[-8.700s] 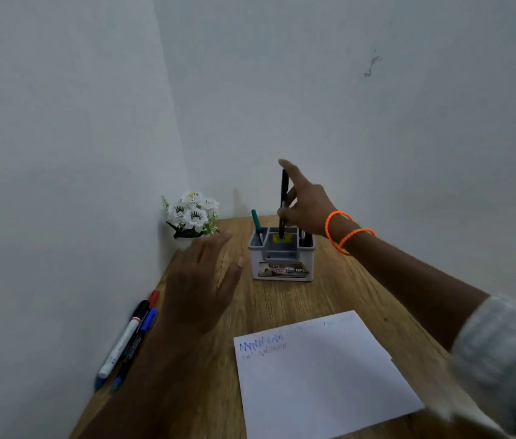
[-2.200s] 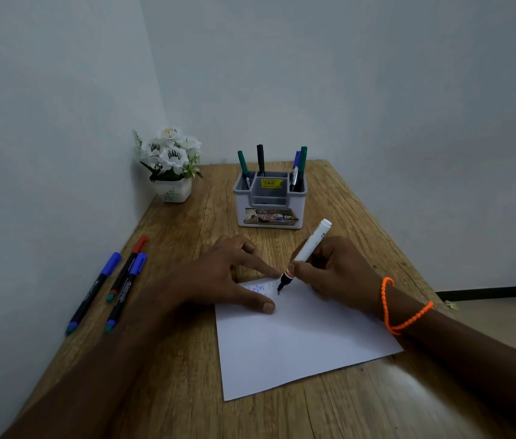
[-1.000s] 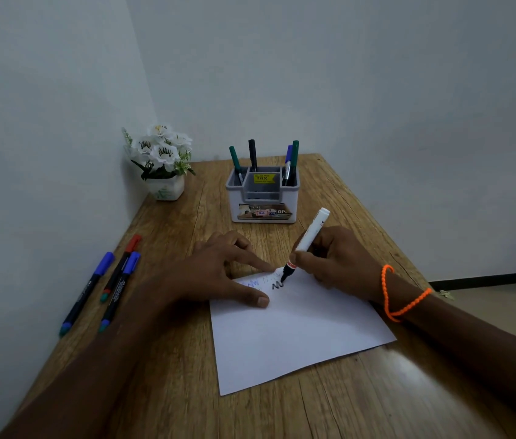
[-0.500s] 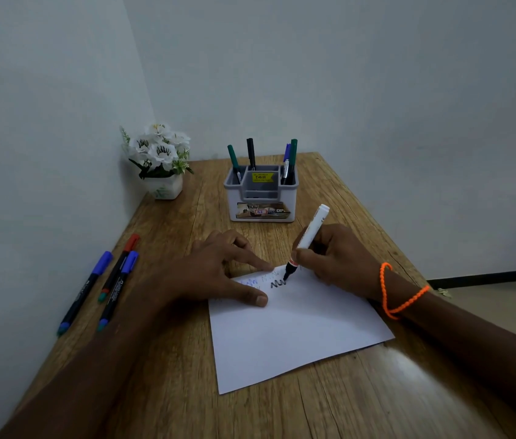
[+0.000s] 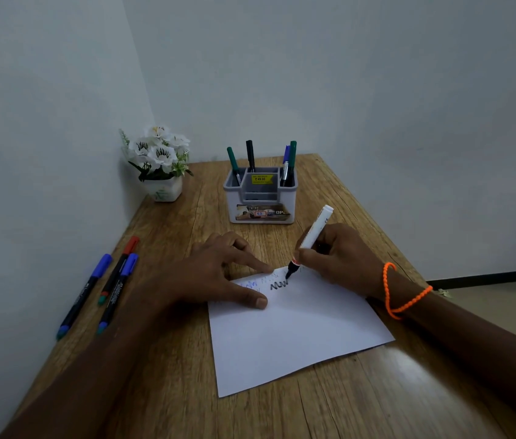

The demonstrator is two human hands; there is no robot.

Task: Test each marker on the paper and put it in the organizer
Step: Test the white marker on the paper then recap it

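Since half a second ago our black zigzag (image 5: pixel 278 285) has grown a little to the right; hands barely shifted. Our right hand (image 5: pixel 339 261) is curled tight around the white marker (image 5: pixel 312 239), black tip down on the paper (image 5: pixel 297 327), barrel tilted up and away from us. Orange beaded bracelet (image 5: pixel 400 296) sits on that wrist. Our left hand (image 5: pixel 215 277) lies flat and spread, gripping nothing, index finger and thumb pressing the sheet's far left corner. Faint blue scribbles (image 5: pixel 251 283) sit just left of the black mark. Beyond the hands, the grey plastic organizer (image 5: pixel 261 198) stands well apart, boxy, four capped markers upright in its compartments. Three more markers (image 5: pixel 104 286) lie side by side by the left wall, two blue-capped and one red-capped. White flowers in a small pot (image 5: pixel 161 163) occupy the far corner. Wood-grain table (image 5: pixel 171 391), glossy on the near right.
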